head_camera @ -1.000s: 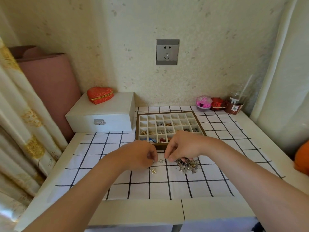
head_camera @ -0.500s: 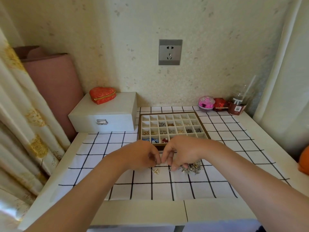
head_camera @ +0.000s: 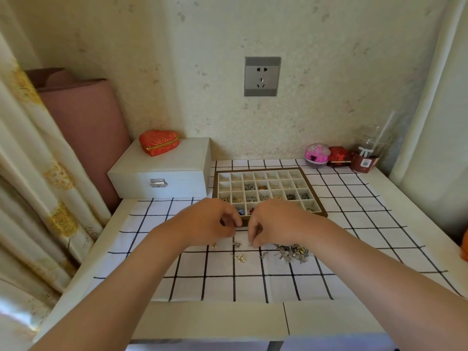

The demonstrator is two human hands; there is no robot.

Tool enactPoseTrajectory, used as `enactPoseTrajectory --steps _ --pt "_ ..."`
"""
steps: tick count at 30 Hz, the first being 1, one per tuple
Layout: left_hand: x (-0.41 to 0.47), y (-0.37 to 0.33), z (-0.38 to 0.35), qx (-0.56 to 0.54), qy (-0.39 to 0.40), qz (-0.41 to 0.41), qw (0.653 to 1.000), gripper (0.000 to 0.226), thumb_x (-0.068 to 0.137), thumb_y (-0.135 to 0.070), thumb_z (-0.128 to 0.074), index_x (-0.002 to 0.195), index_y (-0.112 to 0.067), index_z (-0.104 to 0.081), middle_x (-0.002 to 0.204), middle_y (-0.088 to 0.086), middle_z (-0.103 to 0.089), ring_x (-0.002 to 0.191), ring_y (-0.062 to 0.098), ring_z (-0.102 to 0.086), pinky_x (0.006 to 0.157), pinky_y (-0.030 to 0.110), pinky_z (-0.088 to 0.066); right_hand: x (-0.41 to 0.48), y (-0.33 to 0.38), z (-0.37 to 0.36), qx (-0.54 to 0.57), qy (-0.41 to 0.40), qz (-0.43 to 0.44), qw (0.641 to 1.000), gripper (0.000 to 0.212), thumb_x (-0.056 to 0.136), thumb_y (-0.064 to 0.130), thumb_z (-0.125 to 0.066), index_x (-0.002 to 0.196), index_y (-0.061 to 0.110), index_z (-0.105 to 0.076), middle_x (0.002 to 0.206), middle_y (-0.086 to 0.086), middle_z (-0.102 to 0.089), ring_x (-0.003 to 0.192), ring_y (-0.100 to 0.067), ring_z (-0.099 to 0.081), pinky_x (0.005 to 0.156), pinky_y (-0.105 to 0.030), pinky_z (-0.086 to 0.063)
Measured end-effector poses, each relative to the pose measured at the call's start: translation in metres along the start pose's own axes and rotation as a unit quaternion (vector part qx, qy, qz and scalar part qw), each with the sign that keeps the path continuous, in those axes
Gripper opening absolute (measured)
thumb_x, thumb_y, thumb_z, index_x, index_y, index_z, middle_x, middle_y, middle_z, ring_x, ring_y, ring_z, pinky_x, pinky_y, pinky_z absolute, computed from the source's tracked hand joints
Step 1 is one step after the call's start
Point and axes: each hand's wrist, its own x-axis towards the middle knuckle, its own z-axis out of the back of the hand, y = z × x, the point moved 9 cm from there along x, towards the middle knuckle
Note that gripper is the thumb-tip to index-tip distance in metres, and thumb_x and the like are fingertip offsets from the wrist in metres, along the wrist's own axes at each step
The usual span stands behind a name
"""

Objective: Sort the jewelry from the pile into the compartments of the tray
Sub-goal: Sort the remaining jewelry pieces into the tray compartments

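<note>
Maybe halfway imo: tray (head_camera: pixel 258 169) has approx a dozen slots filled, pile (head_camera: pixel 293 252) + strays (head_camera: pixel 239 258) left. R hand (head_camera: pixel 276 224) grip pinches a piece (head_camera: pixel 250 244); L hand (head_camera: pixel 207 224) curled, can't tell.

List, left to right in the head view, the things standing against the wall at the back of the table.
white box → pink round case → red case → plastic cup with straw

Both bare forearms reach forward and converge, hands nearly touching, knuckles up. The left hand (head_camera: pixel 210 224) curls its fingers under; whether they hold anything is hidden. The right hand (head_camera: pixel 276 222) points thumb and forefinger down, pinching a small silver piece (head_camera: pixel 250 243).
</note>
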Motion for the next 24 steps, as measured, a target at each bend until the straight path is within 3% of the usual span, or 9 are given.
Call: enactPoseTrajectory --steps 4,7,9,12,16,20,22,24 --pt "0.001 0.001 0.000 -0.049 -0.002 0.007 0.999 0.017 0.085 -0.024 -0.073 0.100 -0.031 -0.074 0.085 -0.016 -0.071 0.074 -0.012 -0.060 0.074 0.014 -0.045 0.000 -0.002 0.000 0.066 0.011 -0.013 0.998 0.004 0.084 0.027 -0.077 0.088 0.027 -0.078 0.091 0.015 -0.068 0.085 -0.003 -0.063 0.076 -0.024 -0.053" --pt "0.002 0.000 0.010 -0.162 -0.024 0.015 0.986 0.014 0.081 -0.024 -0.079 0.094 -0.027 -0.076 0.086 -0.010 -0.075 0.079 -0.001 -0.068 0.081 0.020 -0.054 0.004 -0.007 0.024 0.177 -0.065 -0.019 0.982 0.003 0.083 0.026 -0.080 0.083 0.028 -0.078 0.085 0.015 -0.072 0.082 -0.001 -0.065 0.075 -0.020 -0.051" --pt "0.001 0.003 0.025 -0.235 -0.076 0.029 0.969 0.013 0.080 -0.018 -0.080 0.093 -0.020 -0.076 0.082 -0.004 -0.076 0.070 0.007 -0.068 0.072 0.019 -0.055 0.007 -0.011 0.039 0.250 -0.110 -0.025 0.961 0.006 0.081 0.025 -0.082 0.081 0.027 -0.077 0.079 0.013 -0.073 0.068 -0.001 -0.064 0.066 -0.019 -0.049" --pt "-0.001 0.013 0.044 -0.313 -0.156 0.058 0.935 0.011 0.081 -0.011 -0.078 0.092 -0.012 -0.075 0.075 0.000 -0.072 0.059 0.007 -0.062 0.053 0.012 -0.045 0.012 -0.010 0.052 0.352 -0.148 -0.026 0.924 0.010 0.081 0.018 -0.083 0.089 0.019 -0.078 0.079 0.004 -0.076 0.048 -0.001 -0.056 0.052 -0.021 -0.049" --pt "-0.006 0.028 0.062 -0.381 -0.235 0.085 0.890 0.013 0.082 -0.012 -0.078 0.094 -0.015 -0.072 0.076 0.002 -0.073 0.054 0.004 -0.061 0.046 0.010 -0.042 0.028 -0.004 0.070 0.379 -0.189 -0.024 0.906 0.014 0.081 0.016 -0.083 0.094 0.017 -0.078 0.089 0.000 -0.077 0.044 0.003 -0.055 0.052 -0.019 -0.048" --pt "-0.007 0.050 0.068 -0.436 -0.276 0.138 0.845 0.018 0.086 -0.020 -0.075 0.103 -0.022 -0.069 0.085 0.002 -0.076 0.066 0.009 -0.070 0.050 0.015 -0.047 0.049 0.001 0.084 0.359 -0.211 -0.018 0.909 0.007 0.084 0.018 -0.080 0.091 0.018 -0.080 0.075 0.009 -0.073 0.045 0.003 -0.055 0.054 -0.014 -0.046" --pt "-0.005 0.058 0.065 -0.416 -0.270 0.150 0.855 0.015 0.089 -0.021 -0.071 0.104 -0.023 -0.069 0.094 0.000 -0.076 0.078 0.013 -0.072 0.060 0.021 -0.051 0.061 0.000 0.084 0.324 -0.218 -0.022 0.920 0.006 0.085 0.019 -0.079 0.091 0.020 -0.080 0.072 0.016 -0.071 0.059 0.009 -0.062 0.059 -0.010 -0.043" --pt "0.001 0.062 0.060 -0.300 -0.249 0.150 0.909 0.013 0.093 -0.022 -0.065 0.105 -0.025 -0.070 0.105 -0.004 -0.072 0.091 0.014 -0.069 0.077 0.028 -0.054 0.074 -0.001 0.077 0.289 -0.201 -0.028 0.936 0.006 0.087 0.019 -0.076 0.090 0.022 -0.080 0.080 0.018 -0.071 0.076 0.008 -0.064 0.067 -0.011 -0.044"
